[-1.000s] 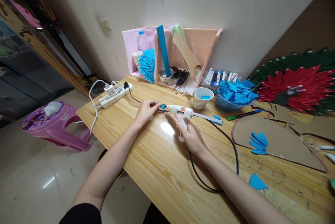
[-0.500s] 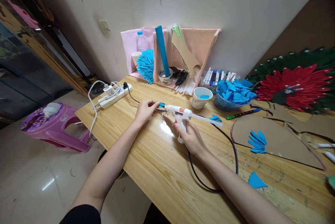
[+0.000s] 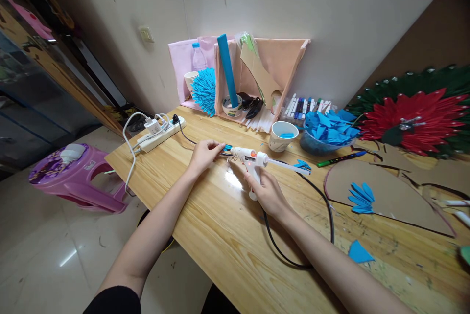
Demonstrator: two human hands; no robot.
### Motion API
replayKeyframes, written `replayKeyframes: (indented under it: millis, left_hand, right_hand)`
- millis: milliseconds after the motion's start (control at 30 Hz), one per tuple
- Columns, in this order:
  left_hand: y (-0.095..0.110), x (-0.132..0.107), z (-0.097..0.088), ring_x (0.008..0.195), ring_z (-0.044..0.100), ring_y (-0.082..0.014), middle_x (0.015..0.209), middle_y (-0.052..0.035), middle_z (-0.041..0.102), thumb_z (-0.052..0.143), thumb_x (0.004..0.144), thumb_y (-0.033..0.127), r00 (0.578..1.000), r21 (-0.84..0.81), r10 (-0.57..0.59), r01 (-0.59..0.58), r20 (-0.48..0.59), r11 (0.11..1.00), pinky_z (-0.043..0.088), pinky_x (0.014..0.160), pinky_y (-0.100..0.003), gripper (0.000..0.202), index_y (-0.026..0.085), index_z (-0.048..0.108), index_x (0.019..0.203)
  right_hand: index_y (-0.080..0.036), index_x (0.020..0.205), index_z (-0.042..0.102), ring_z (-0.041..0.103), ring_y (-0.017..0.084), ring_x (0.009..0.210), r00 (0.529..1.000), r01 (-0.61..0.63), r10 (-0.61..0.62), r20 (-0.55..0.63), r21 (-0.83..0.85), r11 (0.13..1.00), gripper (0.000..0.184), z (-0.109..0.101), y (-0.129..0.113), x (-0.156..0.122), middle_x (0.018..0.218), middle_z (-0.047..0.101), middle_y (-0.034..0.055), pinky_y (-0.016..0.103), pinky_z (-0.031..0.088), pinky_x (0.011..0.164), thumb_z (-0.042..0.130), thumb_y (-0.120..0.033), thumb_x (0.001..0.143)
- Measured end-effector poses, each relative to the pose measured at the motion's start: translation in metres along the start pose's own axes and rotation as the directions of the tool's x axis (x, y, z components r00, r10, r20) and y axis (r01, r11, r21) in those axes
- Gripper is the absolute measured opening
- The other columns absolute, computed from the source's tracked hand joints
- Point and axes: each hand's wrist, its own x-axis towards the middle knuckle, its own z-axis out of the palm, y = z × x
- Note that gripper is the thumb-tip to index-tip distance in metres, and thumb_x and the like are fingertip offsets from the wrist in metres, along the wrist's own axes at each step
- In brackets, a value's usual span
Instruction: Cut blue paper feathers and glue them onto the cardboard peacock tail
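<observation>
My right hand [image 3: 267, 191] is wrapped round the handle of a white glue gun [image 3: 251, 158], whose nozzle points left and whose glue stick juts out to the right. My left hand [image 3: 204, 153] pinches a small blue paper piece [image 3: 227, 147] right at the nozzle tip, low over the wooden table [image 3: 220, 226]. The gun's black cord [image 3: 316, 191] loops over the table to my right.
A white power strip [image 3: 161, 133] with plugs lies at the far left edge. Behind are a paper cup [image 3: 282, 136], a bowl of blue paper pieces [image 3: 328, 130], markers [image 3: 306, 106], a cardboard semicircle with blue petals [image 3: 362, 197], a red and green paper flower [image 3: 414, 118]. A pink stool [image 3: 79, 177] stands left.
Almost nothing has moved; both hands stay at the glue gun's nozzle, and the view has shifted very slightly.
</observation>
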Motion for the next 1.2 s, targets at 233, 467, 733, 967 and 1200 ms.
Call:
replayKeyframes:
  millis: [233, 467, 733, 967, 1200]
  left_hand:
    - [0.001, 0.0, -0.001, 0.049, 0.051, -0.0117, 0.054, -0.0019, 0.06, 0.063, 0.067, 0.051, 1.0, -0.019, -0.019, 0.019, -0.005, 1.0, 0.038, 0.048, -0.023, 0.04, 0.012, 0.064, 0.062]
    - [0.001, 0.001, -0.005, 0.057, 0.058, -0.015, 0.062, -0.0054, 0.067, 0.065, 0.066, 0.051, 0.999, -0.03, -0.021, 0.02, -0.05, 0.999, 0.042, 0.054, -0.024, 0.039, 0.012, 0.068, 0.066]
    - [0.016, -0.007, -0.027, 0.057, 0.058, -0.0163, 0.06, -0.0075, 0.067, 0.069, 0.059, 0.055, 0.994, -0.037, -0.068, 0.065, -0.084, 0.997, 0.042, 0.055, -0.025, 0.043, 0.012, 0.066, 0.058]
    - [0.039, -0.068, -0.01, 0.058, 0.055, -0.0132, 0.061, -0.0047, 0.065, 0.067, 0.064, 0.055, 0.989, -0.105, -0.116, 0.125, 0.087, 0.987, 0.04, 0.055, -0.023, 0.041, 0.014, 0.067, 0.064]
    - [0.077, -0.09, 0.057, 0.055, 0.051, -0.0118, 0.059, -0.0024, 0.061, 0.067, 0.066, 0.049, 0.956, -0.248, -0.076, 0.15, 0.284, 0.957, 0.039, 0.054, -0.023, 0.035, 0.014, 0.064, 0.063]
  right_hand:
    - [-0.017, 0.096, 0.063, 0.062, 0.023, 0.079, 1.0, -0.015, 0.015, -0.002, 0.002, 1.0, 0.034, 0.001, 0.001, 0.0, 0.087, 0.068, 0.0052, 0.031, 0.045, 0.073, 0.042, -0.042, 0.086]
    - [-0.017, 0.091, 0.061, 0.06, 0.021, 0.074, 0.997, -0.074, 0.074, -0.035, -0.011, 0.997, 0.032, 0.003, 0.005, 0.001, 0.08, 0.067, 0.0039, 0.028, 0.043, 0.068, 0.042, -0.043, 0.087]
    - [-0.017, 0.096, 0.059, 0.062, 0.021, 0.078, 0.992, -0.052, 0.024, -0.12, -0.241, 0.969, 0.029, 0.011, -0.001, 0.041, 0.086, 0.067, 0.0083, 0.028, 0.042, 0.068, 0.039, -0.037, 0.09]
    - [-0.013, 0.098, 0.058, 0.06, 0.027, 0.089, 0.996, -0.087, 0.071, -0.058, -0.384, 0.919, 0.027, 0.014, -0.005, 0.064, 0.092, 0.066, 0.0153, 0.034, 0.044, 0.073, 0.05, -0.035, 0.084]
    - [-0.017, 0.106, 0.057, 0.055, 0.022, 0.102, 0.993, 0.101, -0.115, -0.027, -0.311, 0.945, 0.022, -0.069, 0.014, -0.018, 0.107, 0.061, 0.0118, 0.036, 0.044, 0.087, 0.047, -0.017, 0.086]
